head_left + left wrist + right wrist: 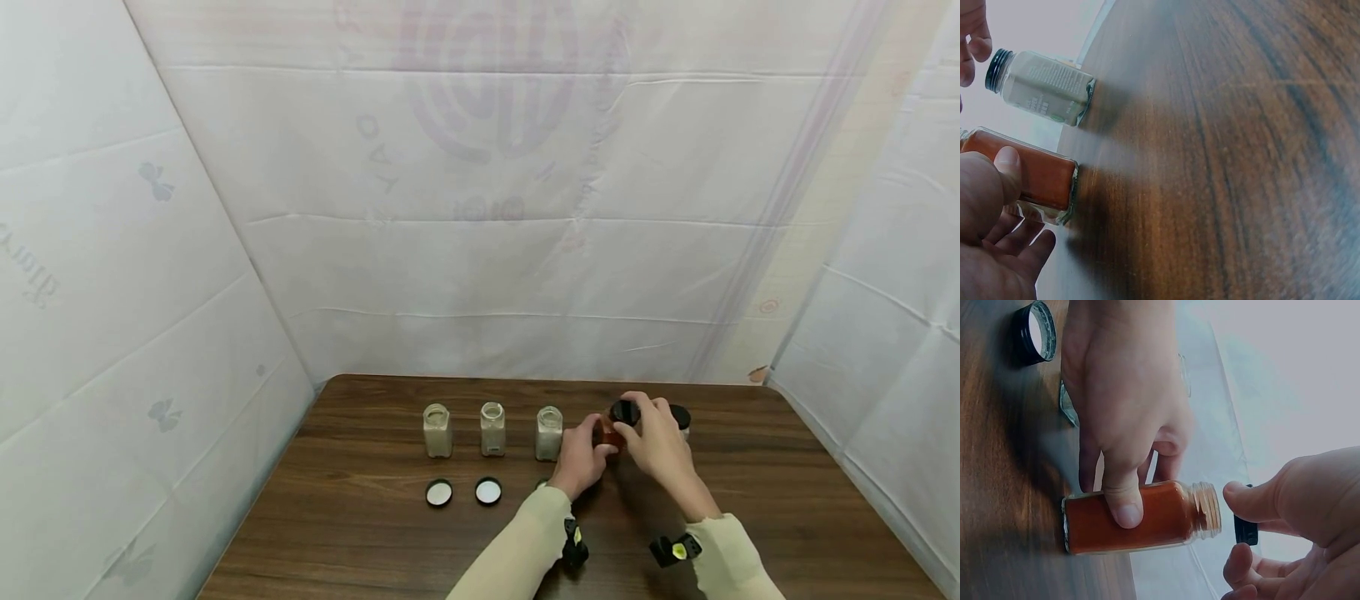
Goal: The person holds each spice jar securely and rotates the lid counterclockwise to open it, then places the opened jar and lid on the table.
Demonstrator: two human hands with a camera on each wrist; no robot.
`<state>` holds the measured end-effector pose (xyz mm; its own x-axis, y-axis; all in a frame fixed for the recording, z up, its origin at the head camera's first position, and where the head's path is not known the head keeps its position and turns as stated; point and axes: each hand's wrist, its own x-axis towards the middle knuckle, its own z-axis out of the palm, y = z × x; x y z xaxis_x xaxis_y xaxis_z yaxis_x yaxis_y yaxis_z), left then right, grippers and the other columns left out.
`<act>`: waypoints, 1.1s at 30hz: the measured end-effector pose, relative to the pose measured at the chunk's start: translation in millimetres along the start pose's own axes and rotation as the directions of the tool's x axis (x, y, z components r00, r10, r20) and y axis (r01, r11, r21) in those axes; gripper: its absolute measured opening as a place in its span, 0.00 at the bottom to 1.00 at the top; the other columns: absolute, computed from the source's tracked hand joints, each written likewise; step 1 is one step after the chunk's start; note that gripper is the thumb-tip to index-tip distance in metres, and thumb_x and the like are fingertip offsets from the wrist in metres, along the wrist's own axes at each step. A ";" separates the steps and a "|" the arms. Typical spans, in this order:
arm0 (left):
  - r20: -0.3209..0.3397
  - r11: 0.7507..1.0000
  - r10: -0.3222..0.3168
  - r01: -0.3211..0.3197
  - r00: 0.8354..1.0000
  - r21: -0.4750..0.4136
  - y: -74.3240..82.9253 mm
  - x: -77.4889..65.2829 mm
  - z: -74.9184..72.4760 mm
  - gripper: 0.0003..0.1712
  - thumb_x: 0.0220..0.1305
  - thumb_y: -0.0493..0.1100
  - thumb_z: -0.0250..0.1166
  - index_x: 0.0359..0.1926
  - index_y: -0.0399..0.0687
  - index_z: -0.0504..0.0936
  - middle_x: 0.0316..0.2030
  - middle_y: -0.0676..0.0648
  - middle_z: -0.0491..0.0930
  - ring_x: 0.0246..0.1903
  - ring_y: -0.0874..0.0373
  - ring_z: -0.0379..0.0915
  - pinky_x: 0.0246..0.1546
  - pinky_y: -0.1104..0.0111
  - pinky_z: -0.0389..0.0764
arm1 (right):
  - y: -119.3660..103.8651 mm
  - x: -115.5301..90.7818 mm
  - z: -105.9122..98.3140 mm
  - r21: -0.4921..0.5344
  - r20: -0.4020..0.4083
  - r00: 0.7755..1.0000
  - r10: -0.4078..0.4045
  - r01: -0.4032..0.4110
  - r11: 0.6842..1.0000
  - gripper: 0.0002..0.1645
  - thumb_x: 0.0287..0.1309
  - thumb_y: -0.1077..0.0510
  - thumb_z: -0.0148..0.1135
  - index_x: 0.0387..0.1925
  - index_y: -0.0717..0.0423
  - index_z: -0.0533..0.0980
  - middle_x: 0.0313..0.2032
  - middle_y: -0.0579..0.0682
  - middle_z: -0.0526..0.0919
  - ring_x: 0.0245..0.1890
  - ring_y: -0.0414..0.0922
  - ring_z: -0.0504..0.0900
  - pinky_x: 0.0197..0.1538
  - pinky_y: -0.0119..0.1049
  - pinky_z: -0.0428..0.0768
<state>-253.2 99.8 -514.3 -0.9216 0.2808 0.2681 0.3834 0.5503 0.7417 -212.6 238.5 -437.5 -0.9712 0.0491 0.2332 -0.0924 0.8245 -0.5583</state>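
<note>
My left hand [581,460] grips a glass spice jar of orange-red powder [1154,515], its thumb on the near side. The jar stands upright on the table, and its threaded mouth is uncovered in the right wrist view. Just off that mouth, my right hand [662,443] pinches a black screw lid [1246,530] between thumb and fingers. In the head view the lid is above the jar, which the hands partly hide. Beyond it stands a capped jar of pale greyish-green contents [1047,87], touched by neither hand.
Three open glass jars of pale powder, a left one [437,433], a middle one [492,432] and a right one [549,435], stand in a row. Before them lie upturned lids [438,493], one mostly hidden by my left arm. White sheeting [480,267] encloses the wooden table [360,533].
</note>
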 end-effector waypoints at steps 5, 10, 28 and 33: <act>0.006 1.000 -0.021 0.021 1.000 0.003 0.5 0.2 -0.2 0.21 0.68 0.43 0.70 0.60 0.49 0.78 0.44 0.48 0.87 0.44 0.59 0.84 0.43 0.67 0.83 | 1.4 -3.1 -2.7 -0.006 -0.019 1.000 -0.005 0.005 1.000 0.30 0.67 0.56 0.69 0.65 0.57 0.70 0.55 0.67 0.74 0.35 0.53 0.76 0.30 0.46 0.74; 0.009 0.999 -0.039 0.039 0.999 0.014 1.2 0.3 -0.4 0.24 0.68 0.44 0.70 0.62 0.48 0.78 0.47 0.47 0.87 0.46 0.58 0.84 0.46 0.66 0.83 | 2.7 -5.8 -5.2 -0.014 -0.038 0.999 -0.023 0.022 1.000 0.28 0.65 0.56 0.70 0.61 0.60 0.70 0.49 0.64 0.77 0.35 0.52 0.76 0.29 0.44 0.73; 0.005 0.999 -0.037 0.037 0.999 -0.003 0.5 0.4 0.5 0.23 0.68 0.44 0.70 0.61 0.49 0.78 0.46 0.49 0.86 0.46 0.59 0.83 0.47 0.64 0.83 | 5.6 -15.8 -13.5 0.008 -0.001 1.000 -0.016 0.016 1.000 0.32 0.63 0.55 0.70 0.63 0.61 0.69 0.57 0.66 0.78 0.33 0.55 0.81 0.27 0.47 0.76; 0.012 0.999 -0.050 0.050 0.999 0.006 0.0 -0.2 1.4 0.24 0.68 0.45 0.70 0.63 0.48 0.78 0.47 0.48 0.86 0.47 0.57 0.83 0.47 0.64 0.83 | 6.8 -18.2 -15.4 -0.034 0.023 1.000 -0.014 0.014 0.999 0.33 0.64 0.54 0.70 0.66 0.62 0.72 0.61 0.68 0.75 0.45 0.64 0.82 0.34 0.57 0.81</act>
<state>-252.9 100.8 -515.2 -0.9387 0.2625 0.2236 0.3377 0.5684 0.7502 -192.1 252.0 -433.3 -0.9746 0.0248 0.2225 -0.0990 0.8436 -0.5278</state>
